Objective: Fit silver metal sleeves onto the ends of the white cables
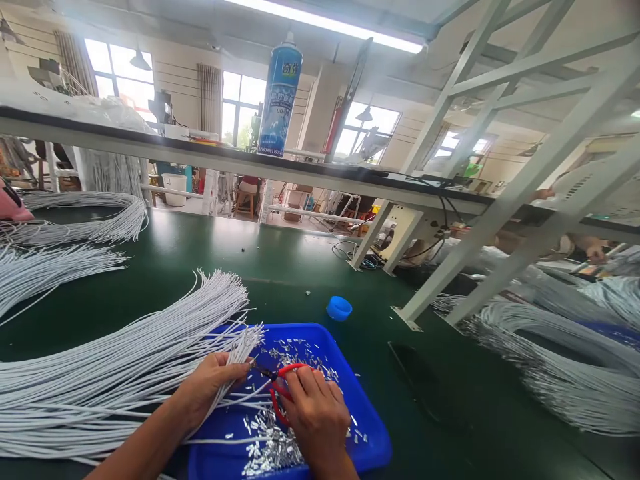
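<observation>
"While the left hand (213, 387) pinches a few wires (246, 343), where do their tips sit?"

"Just past its fingertips, toward one o'clock, over the tray (374, 445); the rest of the bundle (125, 353) spreads out toward nine."

"And the right hand (317, 413)?"

"Curled round the red pliers (282, 373), nose pointing to ten o'clock, close by the left fingertips. I can't tell whether it bites a wire. Metal bits (273, 443) lie beneath, in the tray."
</observation>
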Demonstrator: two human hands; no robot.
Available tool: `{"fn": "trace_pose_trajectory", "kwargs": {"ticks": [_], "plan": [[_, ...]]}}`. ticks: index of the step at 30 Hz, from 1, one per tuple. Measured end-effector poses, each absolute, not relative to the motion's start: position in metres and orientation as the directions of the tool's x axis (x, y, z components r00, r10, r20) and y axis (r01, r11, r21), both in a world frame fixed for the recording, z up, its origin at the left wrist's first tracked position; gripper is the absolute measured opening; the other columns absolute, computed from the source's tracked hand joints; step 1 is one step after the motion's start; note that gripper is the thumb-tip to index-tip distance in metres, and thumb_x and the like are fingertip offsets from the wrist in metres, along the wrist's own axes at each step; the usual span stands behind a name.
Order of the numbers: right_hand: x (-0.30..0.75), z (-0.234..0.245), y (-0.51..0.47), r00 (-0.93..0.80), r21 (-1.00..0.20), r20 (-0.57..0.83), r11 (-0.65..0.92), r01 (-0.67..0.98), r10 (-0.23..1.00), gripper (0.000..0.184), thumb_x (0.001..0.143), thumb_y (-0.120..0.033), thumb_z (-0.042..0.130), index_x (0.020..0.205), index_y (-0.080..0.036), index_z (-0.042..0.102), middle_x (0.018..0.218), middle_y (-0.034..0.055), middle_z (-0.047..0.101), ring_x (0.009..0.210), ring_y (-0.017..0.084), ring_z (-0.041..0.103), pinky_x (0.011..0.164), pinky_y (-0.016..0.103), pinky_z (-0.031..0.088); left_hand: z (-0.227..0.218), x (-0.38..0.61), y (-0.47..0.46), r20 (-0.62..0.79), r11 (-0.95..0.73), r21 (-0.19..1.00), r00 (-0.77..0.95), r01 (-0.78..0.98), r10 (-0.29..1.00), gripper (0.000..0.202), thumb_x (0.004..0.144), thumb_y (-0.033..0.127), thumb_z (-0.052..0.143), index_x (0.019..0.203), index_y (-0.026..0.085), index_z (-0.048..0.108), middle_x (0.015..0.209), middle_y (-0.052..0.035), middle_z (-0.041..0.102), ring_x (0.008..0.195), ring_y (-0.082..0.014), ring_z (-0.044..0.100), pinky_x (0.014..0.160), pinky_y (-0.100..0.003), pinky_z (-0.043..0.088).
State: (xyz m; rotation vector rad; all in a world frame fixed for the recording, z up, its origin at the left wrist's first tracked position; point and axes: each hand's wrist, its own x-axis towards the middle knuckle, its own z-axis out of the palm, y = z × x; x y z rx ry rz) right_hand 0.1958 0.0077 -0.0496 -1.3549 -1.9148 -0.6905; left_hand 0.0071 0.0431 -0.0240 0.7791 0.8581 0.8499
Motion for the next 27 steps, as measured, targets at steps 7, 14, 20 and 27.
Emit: {"fn": "trace_pose_trajectory", "kwargs": {"ticks": [7, 14, 20, 27], "plan": [[0.196, -0.052, 0.007, -0.253, 0.091, 0.799, 0.307, 0.947, 0.545, 0.03, 0.093, -0.026, 0.037, 0.076, -0.019, 0.061, 0.067, 0.0038, 0.061, 0.066, 0.016, 0.049, 0.062, 0.031, 0.026, -0.019, 0.01, 0.041, -0.311, 0.423, 0.871, 0.387, -0.25, 0.868, 0.025, 0.064, 0.028, 0.074, 0.055, 0.011, 0.059, 0.046, 0.005, 0.045, 0.044, -0.0055, 0.033, 0.044, -0.019, 0.024], [0.2, -0.053, 0.003, -0.312, 0.124, 0.759, 0.345, 0.931, 0.571, 0.021, 0.09, -0.017, 0.044, 0.084, -0.019, 0.064, 0.07, 0.0047, 0.063, 0.068, 0.017, 0.051, 0.06, 0.031, 0.026, -0.015, 0.011, 0.039, -0.352, 0.435, 0.875, 0.336, -0.212, 0.873, 0.029, 0.061, 0.032, 0.075, 0.051, 0.014, 0.054, 0.045, 0.0047, 0.046, 0.043, -0.0071, 0.035, 0.045, -0.021, 0.025], [0.198, -0.059, 0.004, -0.313, 0.059, 0.761, 0.421, 0.905, 0.568, 0.022, 0.088, -0.013, 0.044, 0.079, -0.019, 0.064, 0.072, 0.0049, 0.065, 0.066, 0.016, 0.054, 0.061, 0.029, 0.031, -0.018, 0.01, 0.039, -0.315, 0.393, 0.896, 0.33, -0.205, 0.89, 0.029, 0.065, 0.033, 0.074, 0.051, 0.014, 0.056, 0.045, 0.0047, 0.047, 0.044, -0.007, 0.036, 0.046, -0.02, 0.027], [0.199, -0.046, 0.015, 0.208, -0.913, 0.239, 0.146, 0.381, 0.948, 0.027, 0.076, -0.044, 0.061, 0.077, -0.017, 0.064, 0.07, 0.0028, 0.065, 0.065, 0.018, 0.06, 0.059, 0.026, 0.044, -0.013, 0.008, 0.037, -0.308, 0.469, 0.849, 0.495, -0.242, 0.813, 0.024, 0.066, 0.032, 0.074, 0.074, 0.011, 0.068, 0.063, -0.0038, 0.064, 0.055, -0.0126, 0.054, 0.059, -0.025, 0.042]]}}
